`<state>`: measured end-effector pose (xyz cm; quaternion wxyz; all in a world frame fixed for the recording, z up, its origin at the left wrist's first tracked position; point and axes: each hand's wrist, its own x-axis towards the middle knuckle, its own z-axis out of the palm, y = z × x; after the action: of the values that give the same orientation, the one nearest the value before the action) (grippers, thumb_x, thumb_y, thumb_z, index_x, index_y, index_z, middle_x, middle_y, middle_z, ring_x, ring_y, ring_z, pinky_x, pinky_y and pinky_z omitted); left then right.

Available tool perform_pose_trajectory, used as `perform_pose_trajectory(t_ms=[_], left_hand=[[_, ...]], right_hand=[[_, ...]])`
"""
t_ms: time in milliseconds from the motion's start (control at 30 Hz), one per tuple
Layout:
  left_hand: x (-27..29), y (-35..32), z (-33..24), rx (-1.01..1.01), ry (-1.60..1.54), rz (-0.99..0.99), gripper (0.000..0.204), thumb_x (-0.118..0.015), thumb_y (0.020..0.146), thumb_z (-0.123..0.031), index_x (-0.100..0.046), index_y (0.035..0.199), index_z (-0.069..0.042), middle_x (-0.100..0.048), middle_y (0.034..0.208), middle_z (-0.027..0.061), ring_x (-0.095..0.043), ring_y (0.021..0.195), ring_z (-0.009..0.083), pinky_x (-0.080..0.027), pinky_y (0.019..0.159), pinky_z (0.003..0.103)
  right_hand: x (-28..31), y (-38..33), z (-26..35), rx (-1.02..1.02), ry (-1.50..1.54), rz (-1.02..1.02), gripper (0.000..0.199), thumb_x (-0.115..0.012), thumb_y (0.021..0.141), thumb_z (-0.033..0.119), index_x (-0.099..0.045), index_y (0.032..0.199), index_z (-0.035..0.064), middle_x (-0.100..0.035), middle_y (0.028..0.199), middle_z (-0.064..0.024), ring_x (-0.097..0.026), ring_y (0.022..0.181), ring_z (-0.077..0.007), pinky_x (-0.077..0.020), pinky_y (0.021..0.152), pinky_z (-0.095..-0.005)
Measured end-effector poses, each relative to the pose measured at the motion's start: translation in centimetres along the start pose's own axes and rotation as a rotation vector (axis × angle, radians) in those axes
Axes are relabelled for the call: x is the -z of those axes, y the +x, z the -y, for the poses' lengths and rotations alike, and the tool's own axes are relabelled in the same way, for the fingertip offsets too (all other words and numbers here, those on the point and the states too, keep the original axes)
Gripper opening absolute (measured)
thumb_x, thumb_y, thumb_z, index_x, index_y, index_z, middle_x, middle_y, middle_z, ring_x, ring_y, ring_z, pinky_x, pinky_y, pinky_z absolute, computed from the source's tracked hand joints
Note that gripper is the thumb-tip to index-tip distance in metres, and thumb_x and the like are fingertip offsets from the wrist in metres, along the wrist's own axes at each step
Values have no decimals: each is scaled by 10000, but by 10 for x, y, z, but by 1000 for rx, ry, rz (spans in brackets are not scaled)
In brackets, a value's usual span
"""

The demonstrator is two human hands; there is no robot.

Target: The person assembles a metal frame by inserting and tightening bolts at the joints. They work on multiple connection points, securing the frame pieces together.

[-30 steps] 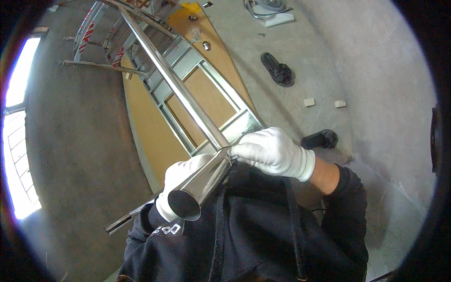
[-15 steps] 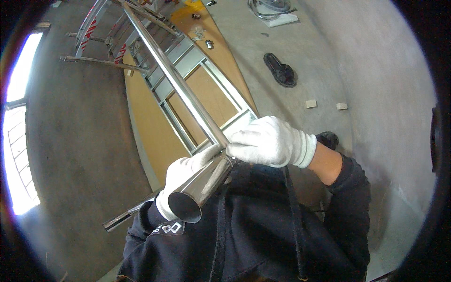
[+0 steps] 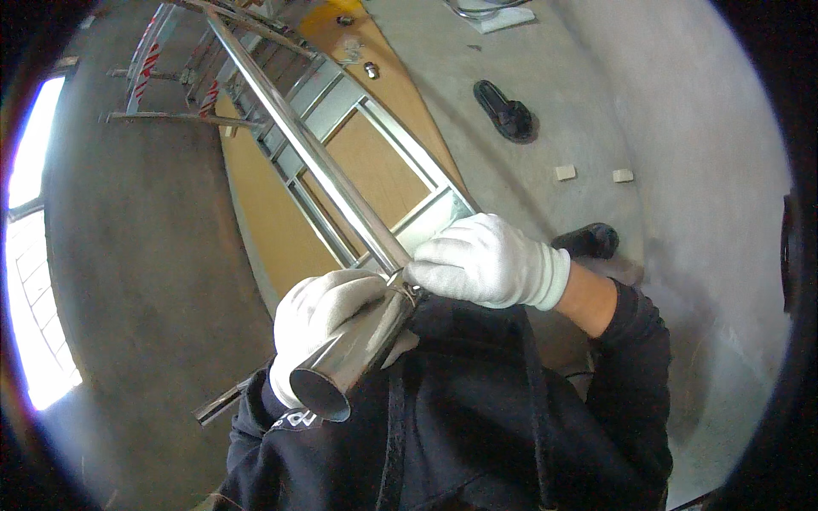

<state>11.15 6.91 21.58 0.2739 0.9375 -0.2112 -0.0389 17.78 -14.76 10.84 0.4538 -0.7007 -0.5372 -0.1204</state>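
A grey wall [image 3: 145, 213] with a bright window [image 3: 32, 281] rises well to the left of the fingers, and a grey floor [image 3: 447, 81] spreads beyond them and to the right. Ahead of the fingers lies a long yellow-brown board [image 3: 256, 213], bearing a silver metal frame [image 3: 407, 143] with crossbars. At its far end, well apart from the fingers, stands a metal rack [image 3: 146, 68] with red-and-white striped uprights. A long, shiny round tube [image 3: 304, 141] slants from that rack down to just beside both sets of fingers. A dark hoodie [image 3: 469, 400] fills the near side, below the fingers. A thinner tube [image 3: 223, 402] pokes out past the left sleeve, behind the left hand's fingers.

The short, wide metal tube [image 3: 354, 349] is inside the left hand's [image 3: 319, 315] grasp: those fingers curl over it, with the thumb beneath, its open mouth toward the body. The right hand [image 3: 486, 260] has its fingers bunched at the wide tube's upper end; their tips are hidden, so whether they pinch anything cannot be told.

Two black sandals [image 3: 504, 112] lie beyond and to the right of the right fingers. Farther right sit two small pale blocks [image 3: 566, 173]. A chrome fitting [image 3: 371, 71] rests on the board, far ahead. Smallest, a thin wire-like loop [image 3: 409, 294] sits just below the right fingertips.
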Motion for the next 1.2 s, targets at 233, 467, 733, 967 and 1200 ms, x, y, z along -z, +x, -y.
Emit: perform_pose_trajectory(t_ms=[233, 467, 733, 967, 1200], left_hand=[[-2, 2, 5, -79, -27, -18, 593, -871, 624, -371, -614, 1056, -57, -689, 916, 104, -681, 776, 271, -523, 702, 365], [-1, 3, 8, -133, -34, -40, 579, -882, 630, -349, -613, 1049, -53, -690, 913, 109, -685, 774, 265, -531, 692, 363], [-6, 1, 9, -18, -92, -10, 538, -876, 642, -349, -629, 1029, -68, -684, 882, 102, -688, 787, 272, -545, 707, 363], [-10, -8, -10, 557, 60, 241, 533, -799, 755, -418, -648, 1116, -56, -714, 945, 145, -704, 910, 300, -548, 799, 374], [-6, -2, -12, 529, 85, 267, 519, -793, 765, -479, -698, 1077, -74, -732, 908, 128, -718, 890, 269, -561, 794, 371]], right_hand=[[9, 9, 6, -22, -61, 127, 193, -661, 776, 104, -652, 954, 30, -641, 821, -91, -663, 722, -233, -536, 568, -344], [13, 26, 28, -779, 692, 246, 213, -555, 950, 180, -618, 941, -23, -598, 657, -100, -608, 528, -187, -492, 483, -296], [25, 29, 32, -1191, 1157, 304, 348, -514, 972, 307, -600, 924, -27, -635, 671, -81, -603, 481, -144, -497, 437, -267], [19, 9, 35, -875, 802, 32, 225, -594, 958, 143, -632, 1115, -15, -680, 786, -95, -685, 737, -220, -523, 660, -348], [8, 2, 33, -430, 242, -16, 200, -670, 862, 135, -659, 1048, 61, -664, 830, -121, -671, 757, -295, -529, 656, -388]])
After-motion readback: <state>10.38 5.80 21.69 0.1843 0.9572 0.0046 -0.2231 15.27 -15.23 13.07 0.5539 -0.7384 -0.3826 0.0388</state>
